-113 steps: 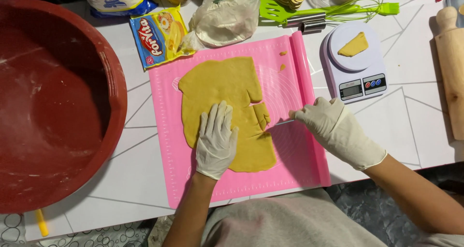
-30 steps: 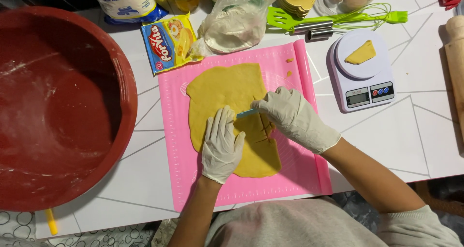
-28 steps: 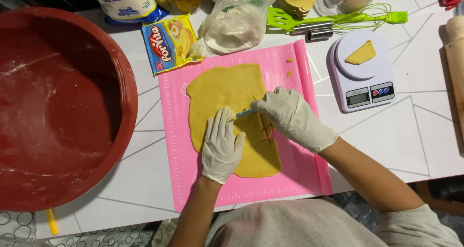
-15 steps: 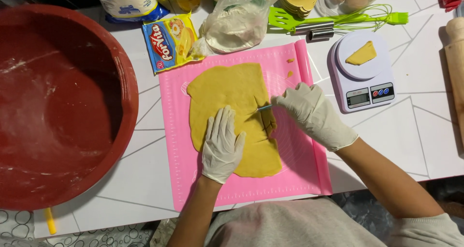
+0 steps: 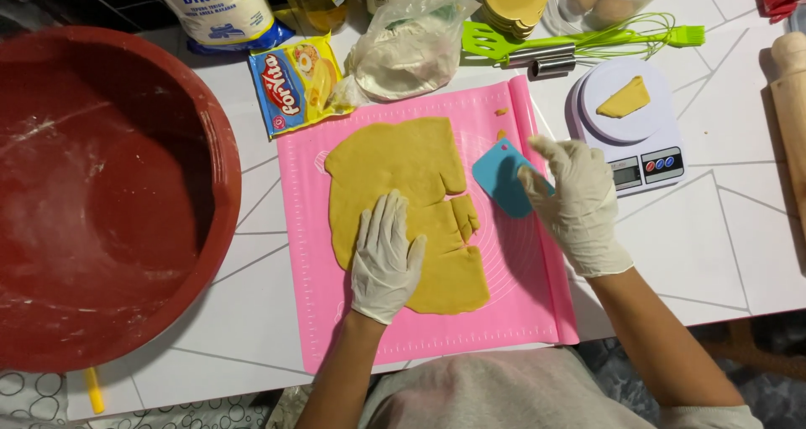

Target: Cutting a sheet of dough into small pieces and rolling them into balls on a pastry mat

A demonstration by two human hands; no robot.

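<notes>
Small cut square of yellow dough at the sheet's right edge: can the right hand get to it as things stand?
Probably yes. The small cut square of yellow dough lies uncovered on the pink silicone mat, and the gloved right hand, holding the blue plastic scraper, hovers just beside it with only bare mat between.

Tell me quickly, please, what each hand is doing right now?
Left hand: open, pressed flat on the yellow dough.
Right hand: closed on a blue scraper, beside the dough.

Matt, soft dough (image 5: 403,194) on a smooth pink silicone mat (image 5: 520,286); glossy red plastic basin (image 5: 101,194); wooden rolling pin (image 5: 789,102).
</notes>
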